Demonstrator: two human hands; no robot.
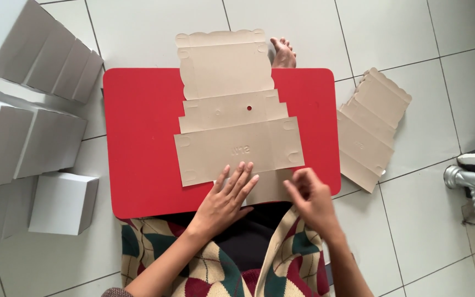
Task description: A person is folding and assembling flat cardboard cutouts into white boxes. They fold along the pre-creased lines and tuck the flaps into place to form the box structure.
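Note:
A flat, unfolded brown cardboard box blank (pixel 232 110) lies across a red table top (pixel 138 137). My left hand (pixel 224 201) rests flat on the blank's near edge, fingers spread. Just to its right, my right hand (pixel 311 198) touches the near flap with its fingers curled at the edge; whether it pinches the flap I cannot tell.
Several folded grey-white boxes (pixel 39 143) are stacked on the tiled floor at the left. A pile of flat cardboard blanks (pixel 369 132) lies on the floor to the right of the table. A bare foot (pixel 283 53) shows beyond the table. A silver post (pixel 471 179) stands far right.

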